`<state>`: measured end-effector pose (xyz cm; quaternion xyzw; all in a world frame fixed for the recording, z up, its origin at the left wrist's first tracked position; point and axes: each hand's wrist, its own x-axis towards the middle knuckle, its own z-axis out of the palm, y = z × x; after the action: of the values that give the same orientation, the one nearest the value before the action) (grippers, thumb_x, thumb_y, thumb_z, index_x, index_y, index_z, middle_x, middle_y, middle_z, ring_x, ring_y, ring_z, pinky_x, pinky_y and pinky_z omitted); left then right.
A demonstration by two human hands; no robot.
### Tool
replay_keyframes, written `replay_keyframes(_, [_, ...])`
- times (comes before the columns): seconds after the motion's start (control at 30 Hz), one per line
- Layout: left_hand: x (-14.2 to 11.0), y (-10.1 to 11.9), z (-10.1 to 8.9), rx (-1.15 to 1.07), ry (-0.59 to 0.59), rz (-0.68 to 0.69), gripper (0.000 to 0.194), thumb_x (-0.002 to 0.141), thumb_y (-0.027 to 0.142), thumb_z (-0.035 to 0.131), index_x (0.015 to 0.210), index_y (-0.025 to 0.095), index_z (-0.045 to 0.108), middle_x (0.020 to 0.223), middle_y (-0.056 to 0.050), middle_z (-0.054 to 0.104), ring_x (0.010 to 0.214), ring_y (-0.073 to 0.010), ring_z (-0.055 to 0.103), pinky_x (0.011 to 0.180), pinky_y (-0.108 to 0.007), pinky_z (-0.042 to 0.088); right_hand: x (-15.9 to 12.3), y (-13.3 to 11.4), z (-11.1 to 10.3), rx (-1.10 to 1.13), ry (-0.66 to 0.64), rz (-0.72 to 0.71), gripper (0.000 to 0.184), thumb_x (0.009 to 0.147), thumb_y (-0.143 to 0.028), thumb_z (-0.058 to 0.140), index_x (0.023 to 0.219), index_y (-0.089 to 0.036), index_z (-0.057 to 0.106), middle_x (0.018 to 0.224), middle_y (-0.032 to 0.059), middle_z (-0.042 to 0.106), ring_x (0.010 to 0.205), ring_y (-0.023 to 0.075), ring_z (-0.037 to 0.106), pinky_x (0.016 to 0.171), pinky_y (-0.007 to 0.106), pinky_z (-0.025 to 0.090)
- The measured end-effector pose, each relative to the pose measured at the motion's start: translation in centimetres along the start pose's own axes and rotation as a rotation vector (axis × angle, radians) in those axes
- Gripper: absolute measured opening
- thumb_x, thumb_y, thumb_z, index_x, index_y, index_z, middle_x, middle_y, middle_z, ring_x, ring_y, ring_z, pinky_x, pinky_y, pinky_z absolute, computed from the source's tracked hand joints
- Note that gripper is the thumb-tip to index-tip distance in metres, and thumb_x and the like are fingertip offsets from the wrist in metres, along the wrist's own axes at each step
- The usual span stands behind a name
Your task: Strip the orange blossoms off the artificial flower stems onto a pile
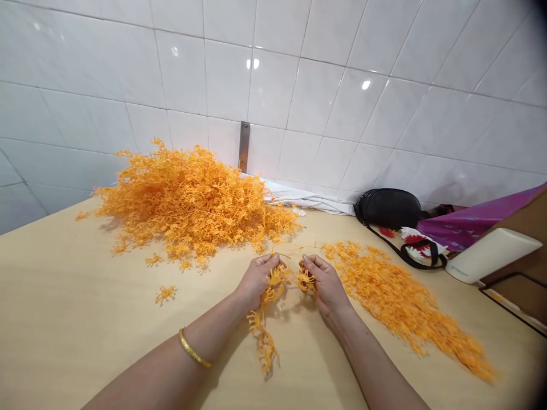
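Observation:
Near the middle of the table, my left hand (259, 280) is closed on an orange plastic flower sprig (265, 347), whose lower end hangs down toward me. My right hand (328, 285) pinches a small orange floret piece (306, 279) a short way to the right. Whether that piece is still joined to the sprig I cannot tell. Behind and left of my hands rises a big tangled heap of orange sprigs (192, 199). A long, flatter pile of orange florets (401, 296) spreads out right of my right hand.
A loose floret (166, 294) lies on the pale wooden table (85, 330). At the back right are a black pouch (388, 208) with a strap, red and white flowers (416, 244), purple material (465, 219) and a cream bottle (493, 255). White cloth (311, 197) lies along the tiled wall.

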<state>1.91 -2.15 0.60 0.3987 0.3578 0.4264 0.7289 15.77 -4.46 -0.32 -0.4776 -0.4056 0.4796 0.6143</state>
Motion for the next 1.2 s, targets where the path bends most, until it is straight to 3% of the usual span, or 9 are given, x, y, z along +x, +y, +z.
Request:
replay_keyframes(0.13, [-0.1,0.1,0.0,0.061,0.005,0.037,0.033,0.066,0.047,0.056,0.064,0.014,0.052,0.039,0.004,0.042,0.035,-0.0049,0.037,0.037,-0.016,0.022,0.6,0.0,-0.8,0.067,0.167,-0.033,0.026,0.058,-0.036,0.067,0.056,-0.016,0.050,0.050,-0.0049,0.048,0.045,0.0052,0.042,0.043,0.017,0.033])
replay_keyframes(0.4, [0.0,-0.9,0.5,0.120,-0.075,0.119,0.033,0.068,0.046,0.054,0.060,0.013,0.052,0.038,0.007,0.036,0.034,-0.0026,0.029,0.039,-0.016,0.018,1.1,-0.8,0.3,0.222,0.467,-0.144,0.031,0.060,-0.039,0.063,0.052,-0.019,0.040,0.046,-0.0059,0.045,0.042,0.0077,0.046,0.041,0.020,0.036])
replay_keyframes(0.57, [-0.2,-0.6,0.2,0.089,-0.008,0.115,0.035,0.064,0.046,0.058,0.057,0.013,0.050,0.040,0.007,0.034,0.034,-0.0017,0.030,0.038,-0.016,0.019,1.8,-3.3,-3.5,0.286,0.700,-0.131,0.025,0.075,-0.030,0.045,0.056,-0.020,0.033,0.041,-0.0103,0.033,0.033,0.0045,0.033,0.038,0.019,0.034])
replay_keyframes(0.63, [-0.2,-0.4,0.0,0.052,0.009,0.122,0.035,0.064,0.046,0.058,0.058,0.013,0.050,0.040,0.007,0.036,0.034,-0.0023,0.033,0.037,-0.015,0.019,1.7,-4.0,-4.7,0.263,0.747,-0.178,0.020,0.075,-0.027,0.044,0.058,-0.019,0.036,0.043,-0.0096,0.036,0.034,0.0042,0.035,0.039,0.018,0.034])
replay_keyframes(0.8, [0.0,-0.2,-0.9,-0.087,-0.033,0.055,0.028,0.069,0.043,0.053,0.075,0.016,0.051,0.046,0.004,0.047,0.030,-0.0025,0.031,0.033,-0.014,0.018,1.4,-3.4,-4.8,-0.111,0.739,-0.390,0.011,0.065,-0.025,0.052,0.074,-0.019,0.052,0.050,-0.0072,0.042,0.042,0.0076,0.040,0.042,0.020,0.033])
replay_keyframes(0.93, [0.2,0.1,-1.3,-0.155,-0.061,0.014,0.023,0.073,0.038,0.051,0.078,0.016,0.051,0.050,0.002,0.050,0.034,-0.0040,0.039,0.035,-0.014,0.026,1.8,-2.3,-5.8,-0.516,0.745,-0.341,0.022,0.060,-0.018,0.050,0.079,-0.017,0.060,0.071,0.0011,0.053,0.050,0.0104,0.045,0.051,0.026,0.037])
replay_keyframes(1.03, [0.2,0.1,-1.4,-0.138,-0.094,0.001,0.023,0.073,0.038,0.051,0.079,0.015,0.052,0.051,0.001,0.051,0.035,-0.0047,0.041,0.036,-0.015,0.029,1.8,-2.2,-6.0,-0.700,0.723,-0.360,0.021,0.060,-0.017,0.048,0.077,-0.017,0.062,0.084,0.0055,0.056,0.057,0.0131,0.049,0.060,0.029,0.039])
replay_keyframes(1.1, [0.1,0.1,-1.3,-0.094,-0.106,0.021,0.025,0.072,0.039,0.051,0.079,0.015,0.053,0.052,0.001,0.052,0.036,-0.0058,0.044,0.037,-0.016,0.031,1.1,-2.6,-5.0,-0.694,0.623,-0.436,0.018,0.065,-0.020,0.048,0.077,-0.017,0.061,0.080,0.0052,0.058,0.064,0.0157,0.052,0.063,0.030,0.039])
replay_keyframes(1.2, [0.0,0.0,-0.9,-0.036,-0.074,0.040,0.027,0.072,0.038,0.052,0.081,0.013,0.054,0.055,-0.002,0.056,0.041,-0.0102,0.052,0.042,-0.020,0.038,-0.6,-3.2,-2.0,-0.609,0.334,-0.531,0.017,0.073,-0.024,0.046,0.083,-0.018,0.059,0.076,0.0037,0.059,0.072,0.0164,0.054,0.065,0.028,0.040])
